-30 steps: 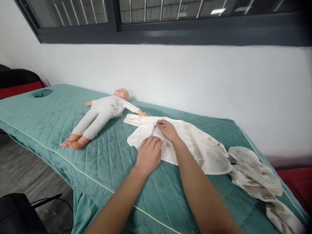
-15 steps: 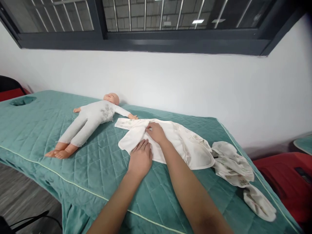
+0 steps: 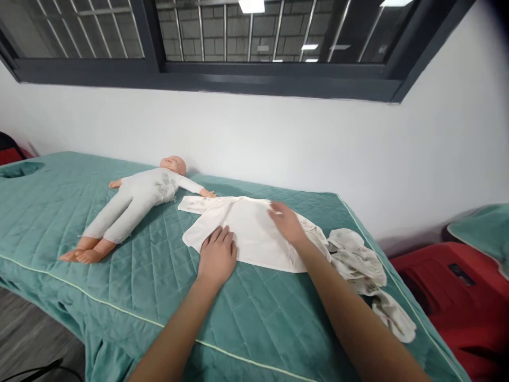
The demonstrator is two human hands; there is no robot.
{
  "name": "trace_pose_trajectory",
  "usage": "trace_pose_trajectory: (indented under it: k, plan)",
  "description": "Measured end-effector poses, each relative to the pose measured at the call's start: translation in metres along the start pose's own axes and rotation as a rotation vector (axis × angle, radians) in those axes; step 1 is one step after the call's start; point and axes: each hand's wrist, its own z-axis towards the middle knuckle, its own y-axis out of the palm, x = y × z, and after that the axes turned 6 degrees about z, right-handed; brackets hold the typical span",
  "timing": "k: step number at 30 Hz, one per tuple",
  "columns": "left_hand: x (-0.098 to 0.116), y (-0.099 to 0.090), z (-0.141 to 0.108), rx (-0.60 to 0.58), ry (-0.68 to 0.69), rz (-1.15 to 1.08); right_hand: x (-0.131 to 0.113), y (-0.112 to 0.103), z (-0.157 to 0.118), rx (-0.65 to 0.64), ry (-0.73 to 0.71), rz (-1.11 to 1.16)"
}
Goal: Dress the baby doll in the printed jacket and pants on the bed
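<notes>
Over by the wall (image 3: pixel 246 143), the white garment (image 3: pixel 250 228) lies spread near the far edge of the bed (image 3: pixel 258 307), with a broad stretch of green quilting running from its hem to the piped near edge. Room is tighter at the ends: the doll (image 3: pixel 145 185) stretches an arm right up to the garment's sleeve, while the crumpled patterned clothing (image 3: pixel 356 257) sits by the right edge, close against the garment's other end. And the left hand (image 3: pixel 217 258) is flat on the near hem, fingers spread, its grip unclosed. The right hand (image 3: pixel 288 223) is over the garment's right part, fingers loosely bent and blurred; whether that grip has any cloth cannot be told. Here's the change! Half a second ago both hands are bunched together at the left; now the right has swung away rightward, the left keeps its place, and the white panel between them lies broader and smoother.
</notes>
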Motion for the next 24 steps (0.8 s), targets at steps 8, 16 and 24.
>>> trace_pose_trajectory:
  k: [8, 16, 24]
  plan:
    - [-0.004, 0.004, -0.001, 0.003, 0.029, 0.002, 0.077, -0.093, -0.026, -0.051, 0.374, -0.104]
    - [-0.002, 0.007, 0.001, 0.000, 0.055, 0.028, 0.088, -0.094, -0.034, -0.064, 0.297, -0.135]
    - [0.012, 0.013, 0.012, -0.048, 0.030, 0.050, 0.088, -0.098, -0.034, 0.419, 0.313, -0.220]
